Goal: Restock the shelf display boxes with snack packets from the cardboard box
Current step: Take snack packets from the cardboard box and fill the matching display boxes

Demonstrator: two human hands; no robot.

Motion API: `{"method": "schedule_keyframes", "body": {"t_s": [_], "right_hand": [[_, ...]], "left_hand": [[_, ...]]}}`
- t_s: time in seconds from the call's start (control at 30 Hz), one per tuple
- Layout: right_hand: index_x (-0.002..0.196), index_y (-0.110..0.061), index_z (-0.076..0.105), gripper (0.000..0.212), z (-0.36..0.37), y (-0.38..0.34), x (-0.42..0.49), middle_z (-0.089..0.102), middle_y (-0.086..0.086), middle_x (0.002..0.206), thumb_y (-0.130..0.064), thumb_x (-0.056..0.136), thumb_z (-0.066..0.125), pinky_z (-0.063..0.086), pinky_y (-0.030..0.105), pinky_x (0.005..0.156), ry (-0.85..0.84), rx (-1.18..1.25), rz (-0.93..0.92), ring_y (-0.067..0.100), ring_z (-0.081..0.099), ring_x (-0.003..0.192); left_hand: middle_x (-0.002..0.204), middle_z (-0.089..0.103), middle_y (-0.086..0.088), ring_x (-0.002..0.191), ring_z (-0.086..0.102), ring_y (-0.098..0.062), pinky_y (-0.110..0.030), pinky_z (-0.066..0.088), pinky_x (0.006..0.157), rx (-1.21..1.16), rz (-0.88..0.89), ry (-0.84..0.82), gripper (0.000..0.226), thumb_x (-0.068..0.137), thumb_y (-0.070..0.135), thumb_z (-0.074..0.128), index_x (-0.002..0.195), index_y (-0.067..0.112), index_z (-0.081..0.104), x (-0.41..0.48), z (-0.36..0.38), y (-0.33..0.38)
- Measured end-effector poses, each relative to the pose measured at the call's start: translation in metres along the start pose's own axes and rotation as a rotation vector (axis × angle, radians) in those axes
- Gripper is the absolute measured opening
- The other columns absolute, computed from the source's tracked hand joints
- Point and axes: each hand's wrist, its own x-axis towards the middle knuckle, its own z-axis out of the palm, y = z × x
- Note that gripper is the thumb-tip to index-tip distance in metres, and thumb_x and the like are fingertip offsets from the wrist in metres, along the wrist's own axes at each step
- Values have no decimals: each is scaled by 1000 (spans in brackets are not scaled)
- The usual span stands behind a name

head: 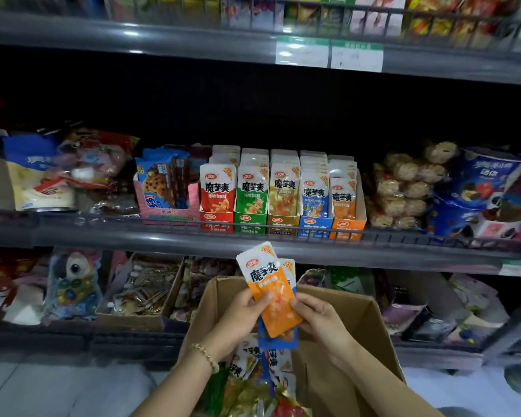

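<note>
Before shelf (133,236), left hand (241,317) and right hand (321,319) pinch orange packet (275,299).

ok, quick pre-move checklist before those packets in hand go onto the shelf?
1. Grip: left hand and right hand both pinch the orange packet: ok.
2. Single flavour in hand: a blue packet sits behind the orange one: not ok.
3. Target in view: orange display box at the row's right end, nothing in front: ok.
4. Room in that box: depth behind the front packet is hidden: cannot tell.
5. Supply: more packets lie in the cardboard box: ok.
</note>
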Motion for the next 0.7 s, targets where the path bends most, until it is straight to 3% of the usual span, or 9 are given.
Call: {"method": "schedule_keyframes", "body": {"t_s": [0.13,0.2,0.27,0.3,0.43,0.57,0.7], "right_hand": [[110,-16,64,22,10,-20,4,70,7,104,-12,88,62,53,24,81,-31,-144,-95,15,68,93],[121,-18,55,35,14,-34,6,68,10,108,-12,88,63,54,28,84,-33,-152,-164,18,67,98],[131,-24,45,50,19,-50,9,66,11,109,-16,85,65,55,32,85,-39,-159,-255,21,67,99],[135,-28,40,58,21,-58,11,65,10,111,-18,84,66,55,34,85,-50,-185,-300,21,67,99],[139,-43,27,72,26,-85,20,59,-1,118,-13,86,66,56,34,84,-113,-331,-421,10,64,102],[138,-40,33,70,29,-100,30,59,-5,116,-10,85,68,55,29,83,-140,-407,-464,7,63,101],[131,-31,44,61,31,-106,41,61,3,121,-5,82,70,58,42,81,-187,-366,-418,19,67,100]], "left_hand": [[99,72,1,82,69,-2,-16,52,68,15,128,73,19,90,21,59,107,13,62,-5,-15,19],[100,73,-2,86,70,-9,-26,55,73,20,166,92,34,80,36,68,109,18,62,-5,-20,25],[98,74,7,89,70,-12,-36,57,78,42,171,120,51,67,55,75,109,29,62,-5,-24,31],[96,73,10,88,71,-11,-37,57,77,39,180,133,50,66,55,77,107,31,61,-4,-25,32],[83,74,10,77,71,-9,-23,55,63,-44,202,169,27,77,16,76,99,22,61,-4,-26,46],[89,75,0,78,72,-13,-22,55,61,-98,204,174,29,73,7,78,96,16,63,-4,-31,58],[93,74,-7,78,72,-14,-24,56,63,-95,219,168,30,71,3,79,96,11,64,0,-36,67]]}}
